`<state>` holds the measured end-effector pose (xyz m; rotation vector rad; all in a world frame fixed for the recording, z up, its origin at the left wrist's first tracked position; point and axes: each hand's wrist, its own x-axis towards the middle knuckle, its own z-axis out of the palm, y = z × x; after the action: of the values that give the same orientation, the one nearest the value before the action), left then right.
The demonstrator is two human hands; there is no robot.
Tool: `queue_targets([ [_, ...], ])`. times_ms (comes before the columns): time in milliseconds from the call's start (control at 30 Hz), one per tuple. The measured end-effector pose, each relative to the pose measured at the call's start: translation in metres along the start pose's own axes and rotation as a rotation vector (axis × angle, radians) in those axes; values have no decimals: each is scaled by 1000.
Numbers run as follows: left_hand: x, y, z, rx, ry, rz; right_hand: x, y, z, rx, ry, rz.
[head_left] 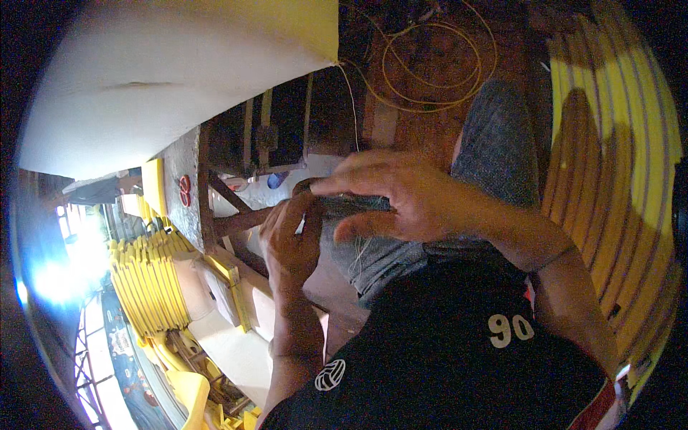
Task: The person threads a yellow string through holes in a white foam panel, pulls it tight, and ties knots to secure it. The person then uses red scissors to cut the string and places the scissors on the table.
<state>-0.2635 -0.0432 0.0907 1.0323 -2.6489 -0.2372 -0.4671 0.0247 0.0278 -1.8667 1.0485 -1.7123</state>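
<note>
My left hand (290,233) is closed, its fingers curled near my lap. Something dark shows at its top, too dim to name. Just to the right, my right hand (408,197) reaches across with fingers stretched out and thumb apart. Its fingertips come close to or touch the top of my left hand; which of these I cannot tell. A thin pale thread (360,251) hangs below the right thumb, over my grey trousers (387,265). The shadow between the hands hides any small thing there.
A large white panel (193,79) with a yellow edge fills the upper left. Yellow cable (437,107) lies coiled on the dark floor. Yellow-edged boards (602,186) are stacked at the right, yellow pieces (147,283) at the left. A red pair of sandals (185,191) is at the left.
</note>
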Motion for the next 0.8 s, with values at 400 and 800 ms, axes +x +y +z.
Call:
queue_targets([
  [400, 108, 21, 88, -614, 322, -137, 20, 55, -46, 62, 645, 362],
  [800, 130, 9, 126, -656, 311, -258, 41, 121, -14, 175, 789, 362],
])
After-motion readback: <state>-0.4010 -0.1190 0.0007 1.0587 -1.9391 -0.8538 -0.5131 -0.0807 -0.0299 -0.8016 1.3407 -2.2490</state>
